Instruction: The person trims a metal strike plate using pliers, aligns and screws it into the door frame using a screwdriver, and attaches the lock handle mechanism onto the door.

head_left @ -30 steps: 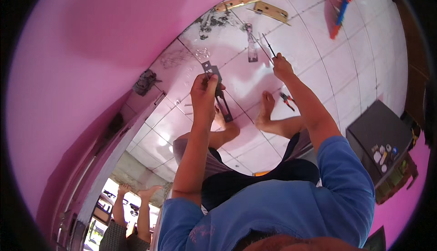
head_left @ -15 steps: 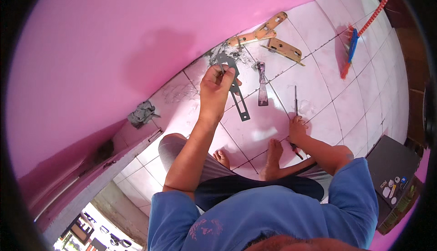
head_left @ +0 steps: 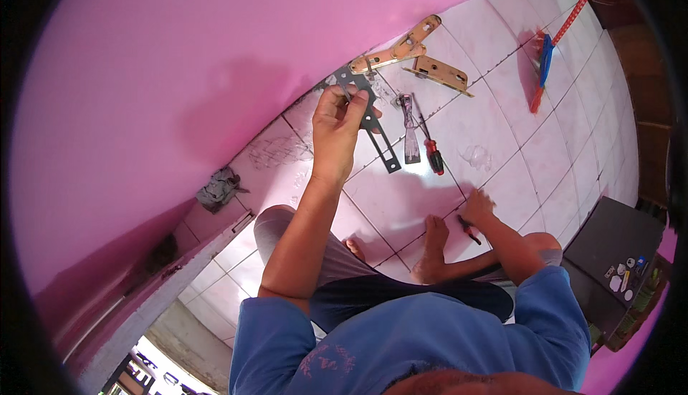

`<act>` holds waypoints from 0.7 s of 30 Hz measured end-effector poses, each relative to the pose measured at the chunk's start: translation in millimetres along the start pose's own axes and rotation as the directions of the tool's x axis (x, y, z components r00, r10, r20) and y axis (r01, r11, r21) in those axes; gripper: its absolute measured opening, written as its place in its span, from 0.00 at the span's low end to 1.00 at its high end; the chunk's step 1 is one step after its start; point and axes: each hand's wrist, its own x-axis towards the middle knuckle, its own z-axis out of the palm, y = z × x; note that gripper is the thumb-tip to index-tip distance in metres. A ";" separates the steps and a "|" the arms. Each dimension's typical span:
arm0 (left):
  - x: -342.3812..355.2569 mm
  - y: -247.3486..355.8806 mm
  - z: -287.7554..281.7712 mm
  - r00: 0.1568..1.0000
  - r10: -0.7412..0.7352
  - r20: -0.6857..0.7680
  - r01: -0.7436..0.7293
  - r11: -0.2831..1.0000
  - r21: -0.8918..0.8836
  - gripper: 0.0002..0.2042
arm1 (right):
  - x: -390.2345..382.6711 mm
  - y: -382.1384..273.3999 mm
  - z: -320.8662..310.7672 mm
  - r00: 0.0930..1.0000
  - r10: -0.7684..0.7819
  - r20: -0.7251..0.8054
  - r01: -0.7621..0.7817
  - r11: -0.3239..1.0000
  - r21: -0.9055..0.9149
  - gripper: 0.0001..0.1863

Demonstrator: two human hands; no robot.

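Observation:
My left hand (head_left: 335,128) is closed on a long dark metal strike plate (head_left: 383,148), gripping it near its upper end, above the floor. The plate has a long slot and small holes. My right hand (head_left: 479,206) is low over the tiles with its fingers apart and nothing visible in them. Next to its wrist lie pliers (head_left: 469,229) with red and black handles, partly hidden by the hand. Farther off, a screwdriver (head_left: 433,157) with a red and black handle rests beside a paint-smeared scraper (head_left: 411,137).
Brass-coloured door handle plates (head_left: 390,57) and a mortise lock (head_left: 441,73) lie by the pink wall (head_left: 215,51). A crumpled grey cloth (head_left: 218,189) is at the wall's foot. A broom (head_left: 547,65) stands far right, and a dark box (head_left: 605,259) is near right.
My right hand has let go of the screwdriver, which now lies beside the scraper, and is back near the pliers. My left hand still holds the strike plate; the whole view has shifted slightly.

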 end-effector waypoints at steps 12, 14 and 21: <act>0.6 7.6 -4.9 0.996 0.054 0.076 -0.054 0.999 0.006 0.07 | 8.7 52.2 83.1 0.976 -0.217 0.026 0.217 0.976 -0.022 0.31; 1.6 4.9 -5.3 0.992 0.030 0.119 -0.030 1.000 0.001 0.08 | -12.3 40.4 52.7 0.937 -0.346 -0.053 0.351 0.927 0.136 0.25; 4.8 9.9 -6.0 0.992 0.046 0.121 -0.039 0.997 -0.060 0.07 | 19.4 27.3 75.0 0.910 -0.399 -0.115 0.406 0.913 0.037 0.20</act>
